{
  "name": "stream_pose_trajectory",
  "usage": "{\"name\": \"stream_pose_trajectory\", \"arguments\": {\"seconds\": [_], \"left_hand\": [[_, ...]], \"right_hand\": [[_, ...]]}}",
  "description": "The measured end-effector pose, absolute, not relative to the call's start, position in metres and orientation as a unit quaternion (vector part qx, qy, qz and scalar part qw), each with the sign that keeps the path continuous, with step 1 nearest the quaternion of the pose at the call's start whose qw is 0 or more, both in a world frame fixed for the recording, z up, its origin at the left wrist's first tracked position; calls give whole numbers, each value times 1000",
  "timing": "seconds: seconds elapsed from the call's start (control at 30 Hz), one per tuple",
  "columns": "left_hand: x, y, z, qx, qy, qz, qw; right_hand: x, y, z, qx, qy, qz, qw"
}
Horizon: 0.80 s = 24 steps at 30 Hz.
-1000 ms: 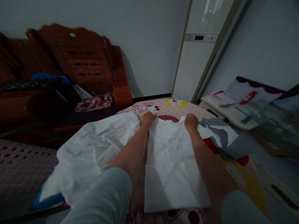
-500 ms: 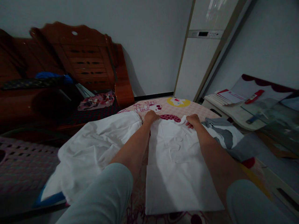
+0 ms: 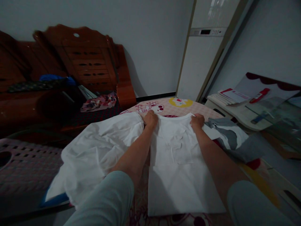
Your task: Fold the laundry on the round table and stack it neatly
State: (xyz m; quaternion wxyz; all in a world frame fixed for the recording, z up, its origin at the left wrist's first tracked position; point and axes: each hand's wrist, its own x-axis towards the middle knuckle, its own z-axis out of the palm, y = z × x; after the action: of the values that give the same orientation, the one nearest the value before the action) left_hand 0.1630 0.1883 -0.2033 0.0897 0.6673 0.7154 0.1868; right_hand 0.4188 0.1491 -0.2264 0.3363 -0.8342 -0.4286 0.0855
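Note:
A white T-shirt (image 3: 181, 185), its lower part folded up, lies flat on the round table with its neckline at the far end. My left hand (image 3: 150, 119) is closed on the shirt's far left corner beside the neckline. At the opposite corner, my right hand (image 3: 197, 121) pinches the cloth in the same way. The neck edge stretches almost straight between both hands. Left of my left forearm lies a rumpled heap of white cloth (image 3: 94, 144). To the right of my right hand is a folded grey and white garment (image 3: 228, 133).
A patterned pink cloth (image 3: 204, 106) covers the table. A carved wooden sofa (image 3: 94, 66) stands at the back left, with a pink plastic basket (image 3: 30, 169) nearer. On the right, a side table (image 3: 249, 121) bears papers and a red item (image 3: 260, 95). A tall white cabinet-like unit (image 3: 199, 62) stands behind.
The shirt's neckline has been drawn taut between my hands; it sagged before. My right hand has moved slightly right, and the cloth now covers more of the dark pink patch behind it.

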Motion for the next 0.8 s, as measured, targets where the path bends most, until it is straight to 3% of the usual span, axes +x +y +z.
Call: {"name": "stream_pose_trajectory", "arguments": {"seconds": [0.2,0.4,0.57,0.8], "left_hand": [[162,193,-214,678,706,160,124],[143,174,-197,682,648,321,106],[132,121,-207,679,607,384,148],[137,96,-237,719,589,308,205]], "right_hand": [[418,146,-223,-855,-444,67,261],[391,113,-203,-828,-488,57,271],[359,77,-218,-789,-574,67,209],[348,68,-230,-800,-570,13,187]]}}
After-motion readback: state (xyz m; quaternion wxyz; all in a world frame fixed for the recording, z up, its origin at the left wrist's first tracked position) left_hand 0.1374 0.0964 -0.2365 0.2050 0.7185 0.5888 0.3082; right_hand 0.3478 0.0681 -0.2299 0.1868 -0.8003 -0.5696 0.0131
